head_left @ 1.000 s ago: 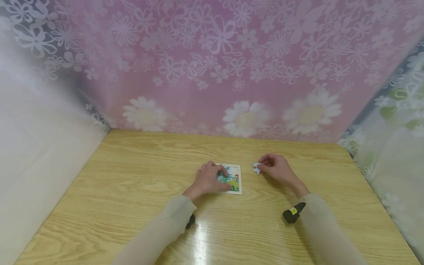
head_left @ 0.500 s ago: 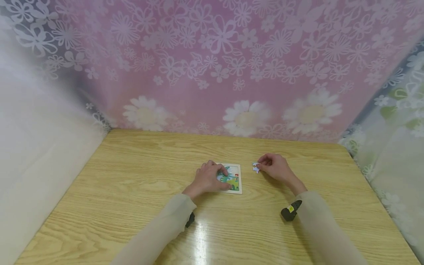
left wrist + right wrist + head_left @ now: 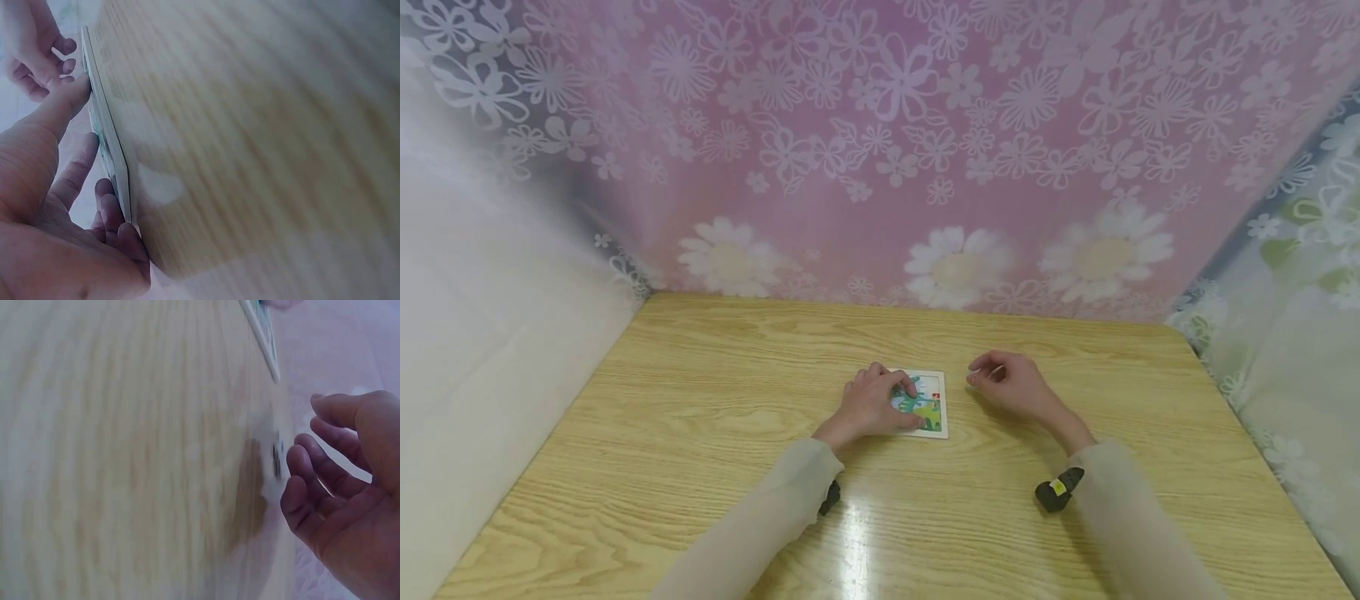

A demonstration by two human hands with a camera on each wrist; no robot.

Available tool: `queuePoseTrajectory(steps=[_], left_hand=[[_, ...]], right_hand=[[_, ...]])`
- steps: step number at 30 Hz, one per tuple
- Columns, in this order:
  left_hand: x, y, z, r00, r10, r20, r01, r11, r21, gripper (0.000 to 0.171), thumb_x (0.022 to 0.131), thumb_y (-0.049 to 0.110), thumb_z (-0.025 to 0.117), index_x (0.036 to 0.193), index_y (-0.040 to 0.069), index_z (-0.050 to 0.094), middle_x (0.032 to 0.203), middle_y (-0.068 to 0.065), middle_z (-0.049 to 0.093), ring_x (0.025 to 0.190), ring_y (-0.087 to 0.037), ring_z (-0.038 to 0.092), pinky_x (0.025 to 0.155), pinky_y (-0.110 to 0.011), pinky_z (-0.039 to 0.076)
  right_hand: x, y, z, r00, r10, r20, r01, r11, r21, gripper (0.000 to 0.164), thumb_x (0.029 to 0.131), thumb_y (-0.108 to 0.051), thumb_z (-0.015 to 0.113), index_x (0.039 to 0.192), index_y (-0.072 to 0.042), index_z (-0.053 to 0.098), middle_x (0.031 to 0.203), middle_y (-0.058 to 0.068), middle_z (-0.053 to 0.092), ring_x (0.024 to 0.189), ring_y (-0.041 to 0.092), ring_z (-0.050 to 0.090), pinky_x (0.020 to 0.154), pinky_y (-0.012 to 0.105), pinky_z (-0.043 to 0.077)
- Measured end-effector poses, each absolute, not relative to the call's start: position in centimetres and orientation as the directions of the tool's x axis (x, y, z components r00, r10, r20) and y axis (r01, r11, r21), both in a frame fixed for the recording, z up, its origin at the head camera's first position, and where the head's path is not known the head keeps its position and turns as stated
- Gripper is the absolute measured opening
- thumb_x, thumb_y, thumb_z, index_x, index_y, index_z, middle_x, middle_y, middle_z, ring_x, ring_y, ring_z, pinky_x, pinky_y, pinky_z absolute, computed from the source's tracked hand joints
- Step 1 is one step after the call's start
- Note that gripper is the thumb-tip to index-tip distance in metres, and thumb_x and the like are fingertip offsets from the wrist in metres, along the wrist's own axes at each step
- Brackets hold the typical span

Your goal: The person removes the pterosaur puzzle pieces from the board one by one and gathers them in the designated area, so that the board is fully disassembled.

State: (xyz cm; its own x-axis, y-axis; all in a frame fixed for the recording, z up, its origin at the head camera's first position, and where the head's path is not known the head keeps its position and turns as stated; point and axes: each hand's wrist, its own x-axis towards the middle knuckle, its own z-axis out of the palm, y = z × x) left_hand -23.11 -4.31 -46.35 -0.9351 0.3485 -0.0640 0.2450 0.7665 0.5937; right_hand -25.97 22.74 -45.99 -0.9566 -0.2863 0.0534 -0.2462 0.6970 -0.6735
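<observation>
On the table, a small square jigsaw puzzle (image 3: pixel 931 408) in a pale frame shows a green and blue picture. My left hand (image 3: pixel 868 404) covers its left part and holds it, thumb and curled fingers spread across the board. In the left wrist view, the thumb (image 3: pixel 78 90) touches the board (image 3: pixel 115 147) near its edge and the other fingers bend at its corner. To the right of the puzzle, my right hand (image 3: pixel 1011 383) hovers with loosely bent fingers. The right wrist view shows a small loose puzzle piece (image 3: pixel 277 456) on the table beside these fingertips, hidden in the head view.
The wood-grain table (image 3: pixel 722 375) carries the puzzle near its middle. A pink flowered curtain (image 3: pixel 850 167) hangs behind the far edge, with pale cloth (image 3: pixel 497 292) at the left and flowered cloth (image 3: pixel 1300 350) at the right.
My right hand has shifted slightly left, towards the puzzle, and let go of the puzzle piece, which has dropped out of sight in the head view. The left hand has stayed put.
</observation>
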Motion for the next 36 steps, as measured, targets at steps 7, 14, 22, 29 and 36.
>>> queuePoseTrajectory(steps=[7,14,22,29,36], left_hand=[[-23.1,-4.3,-46.1,-0.936,0.340,-0.086,0.225,0.770,0.597,0.037,0.079,0.047,0.085,0.106,0.028,0.069,0.116,-0.005,0.053,0.100,-0.024,0.044,0.086,-0.041,0.033],[-22.8,-4.3,-45.7,-0.933,0.348,-0.093,0.227,0.769,0.597,0.037,0.080,0.046,0.085,0.108,0.027,0.068,0.117,-0.006,0.053,0.101,-0.024,0.044,0.087,-0.043,0.033],[-22.9,-4.2,-45.9,-0.931,0.351,-0.100,0.225,0.769,0.599,0.036,0.081,0.045,0.085,0.107,0.028,0.067,0.118,-0.005,0.052,0.101,-0.025,0.043,0.086,-0.043,0.033],[-23.0,-4.2,-46.0,-0.930,0.351,-0.107,0.220,0.768,0.601,0.035,0.081,0.047,0.084,0.107,0.029,0.067,0.119,-0.005,0.052,0.103,-0.025,0.043,0.088,-0.044,0.033],[-23.0,-4.2,-45.9,-0.930,0.349,-0.114,0.220,0.777,0.590,0.036,0.082,0.048,0.084,0.107,0.029,0.067,0.120,-0.005,0.052,0.102,-0.025,0.043,0.085,-0.041,0.032]], right_hand=[[-24.6,20.6,-45.6,-0.916,-0.396,0.067,-0.333,0.656,-0.678,0.016,0.095,-0.016,0.072,0.108,-0.007,0.073,0.092,0.005,0.071,0.083,0.015,0.064,0.077,0.030,0.053],[-23.9,19.4,-45.9,-0.890,-0.452,0.051,-0.366,0.644,-0.672,0.016,0.094,-0.013,0.072,0.109,-0.007,0.072,0.090,0.002,0.070,0.081,0.012,0.062,0.075,0.028,0.051],[-24.2,18.7,-46.2,-0.867,-0.496,0.058,-0.422,0.666,-0.616,0.022,0.092,-0.015,0.075,0.111,-0.004,0.074,0.083,-0.001,0.067,0.071,0.007,0.056,0.067,0.024,0.048],[-24.5,18.3,-46.4,-0.866,-0.499,0.027,-0.410,0.678,-0.610,0.019,0.092,-0.017,0.075,0.108,-0.007,0.075,0.081,-0.002,0.063,0.069,0.009,0.054,0.066,0.025,0.046],[-24.5,17.9,-46.1,-0.882,-0.472,-0.006,-0.367,0.695,-0.619,0.014,0.093,-0.015,0.075,0.104,-0.006,0.073,0.082,0.000,0.062,0.070,0.011,0.052,0.066,0.026,0.044]])
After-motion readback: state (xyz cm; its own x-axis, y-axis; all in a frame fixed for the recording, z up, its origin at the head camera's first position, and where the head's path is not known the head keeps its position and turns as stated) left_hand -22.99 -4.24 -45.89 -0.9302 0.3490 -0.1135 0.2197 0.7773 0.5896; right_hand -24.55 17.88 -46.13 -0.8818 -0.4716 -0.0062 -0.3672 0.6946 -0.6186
